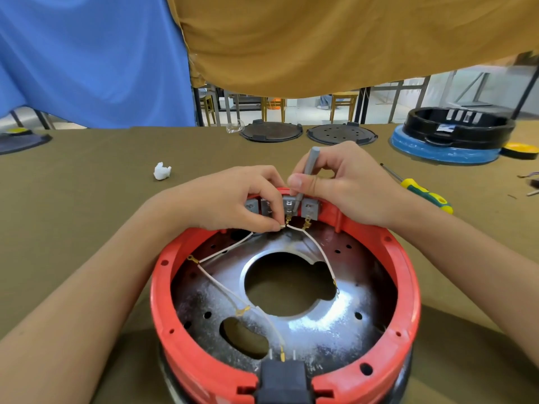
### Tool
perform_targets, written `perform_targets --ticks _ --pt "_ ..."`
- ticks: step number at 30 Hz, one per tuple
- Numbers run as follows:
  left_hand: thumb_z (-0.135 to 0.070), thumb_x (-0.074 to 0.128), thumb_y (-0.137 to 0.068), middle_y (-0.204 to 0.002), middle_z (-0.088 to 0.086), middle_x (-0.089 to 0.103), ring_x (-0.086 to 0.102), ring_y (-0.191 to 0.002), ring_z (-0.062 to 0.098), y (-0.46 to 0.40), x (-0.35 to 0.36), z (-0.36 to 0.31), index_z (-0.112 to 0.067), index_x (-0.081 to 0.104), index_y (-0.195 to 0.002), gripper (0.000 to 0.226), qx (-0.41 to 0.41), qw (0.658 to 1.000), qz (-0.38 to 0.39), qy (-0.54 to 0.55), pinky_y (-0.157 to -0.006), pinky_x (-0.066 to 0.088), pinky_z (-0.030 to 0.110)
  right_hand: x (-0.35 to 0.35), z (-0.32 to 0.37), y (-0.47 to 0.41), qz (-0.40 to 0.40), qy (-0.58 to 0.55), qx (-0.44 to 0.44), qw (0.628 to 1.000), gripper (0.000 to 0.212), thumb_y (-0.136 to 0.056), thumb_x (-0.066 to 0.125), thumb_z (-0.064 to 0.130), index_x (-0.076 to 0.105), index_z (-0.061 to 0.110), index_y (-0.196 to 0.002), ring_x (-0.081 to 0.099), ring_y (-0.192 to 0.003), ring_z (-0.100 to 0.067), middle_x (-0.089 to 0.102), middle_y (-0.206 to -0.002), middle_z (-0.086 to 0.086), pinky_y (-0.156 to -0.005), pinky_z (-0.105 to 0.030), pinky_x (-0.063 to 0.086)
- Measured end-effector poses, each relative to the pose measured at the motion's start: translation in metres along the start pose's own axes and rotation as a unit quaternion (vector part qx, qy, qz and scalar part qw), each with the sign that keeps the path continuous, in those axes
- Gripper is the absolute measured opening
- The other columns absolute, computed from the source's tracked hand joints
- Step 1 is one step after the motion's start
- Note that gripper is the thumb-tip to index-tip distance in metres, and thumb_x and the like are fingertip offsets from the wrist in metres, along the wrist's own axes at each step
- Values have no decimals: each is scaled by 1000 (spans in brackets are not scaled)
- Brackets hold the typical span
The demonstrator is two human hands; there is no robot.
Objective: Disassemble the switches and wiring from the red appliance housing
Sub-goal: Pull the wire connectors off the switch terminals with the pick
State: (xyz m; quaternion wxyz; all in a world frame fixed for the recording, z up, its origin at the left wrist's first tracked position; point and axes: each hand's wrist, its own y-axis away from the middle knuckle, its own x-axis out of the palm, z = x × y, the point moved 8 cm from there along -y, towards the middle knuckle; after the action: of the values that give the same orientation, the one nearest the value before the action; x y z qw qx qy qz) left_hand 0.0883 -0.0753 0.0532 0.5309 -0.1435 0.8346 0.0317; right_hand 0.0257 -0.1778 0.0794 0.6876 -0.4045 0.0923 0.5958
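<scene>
- Surface: table [87, 199] under an olive-brown cloth; a blue drape [87, 53] and a mustard drape [320, 39] hang at the far edge, with wooden stools [344, 104] and metal frames visible in the gap beneath.
- Far side of table: two dark round plates [271, 132], a black ring housing [458, 126] stacked on a blue-wrapped base [443, 153], a yellow disc [522, 150] at far right.
- Loose items: crumpled white tissue [162, 171] at left; green-and-yellow screwdriver [420, 191] at right.
- Red appliance housing [180, 330]: near centre, open side up, its near edge cut off by the frame; holds a shiny metal plate [320, 325] with cut-outs, white wires [221, 284] with brass terminals, and a black socket block [284, 380] at the near rim.
- Grey switches [309, 208]: a row on the housing's far wall, partly hidden by both hands.
- Left hand [233, 199]: pinches a wire end at a switch terminal.
- Right hand [347, 185]: grips a grey tool [309, 167], tip down among the switches; tip contact hard to make out.
</scene>
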Motion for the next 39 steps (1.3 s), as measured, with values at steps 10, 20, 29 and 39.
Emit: perform_targets --ticks 10,20,29,39 --pt "-31 76 -84 -109 -23 51 55 -107 0 0 0 0 -38 76 -84 6 -9 1000 4 -2 -98 44 27 0 -5 0 0 -16 29 999 18 -94 65 19 72 15 -79 62 -75 -12 70 -78 -2 -76 -27 49" --pt "-29 77 -84 -108 -21 52 56 -106 1 -1 0 -2 -36 76 -85 7 -7 1000 4 2 -99 43 29 0 0 1 9 7 -2 1000 13 -91 69 19 74 10 -83 65 -78 -12 71 -80 1 -77 -24 49" --pt "-30 76 -85 -111 -21 53 56 -108 1 0 -1 -1 -38 76 -86 7 -4 1000 -1 -3 -101 44 34 -4 -2 1 -22 -16 8 1000 15 -94 66 15 72 12 -80 65 -78 -20 72 -82 -10 -83 -38 50" --pt "-32 75 -86 -116 -21 50 51 -117 2 0 1 -2 -38 75 -87 6 -4 1000 23 4 -106 39 35 -3 -11 -1 -17 -41 55 998 22 -96 63 23 74 10 -82 66 -81 -28 72 -78 -8 -81 -36 49"
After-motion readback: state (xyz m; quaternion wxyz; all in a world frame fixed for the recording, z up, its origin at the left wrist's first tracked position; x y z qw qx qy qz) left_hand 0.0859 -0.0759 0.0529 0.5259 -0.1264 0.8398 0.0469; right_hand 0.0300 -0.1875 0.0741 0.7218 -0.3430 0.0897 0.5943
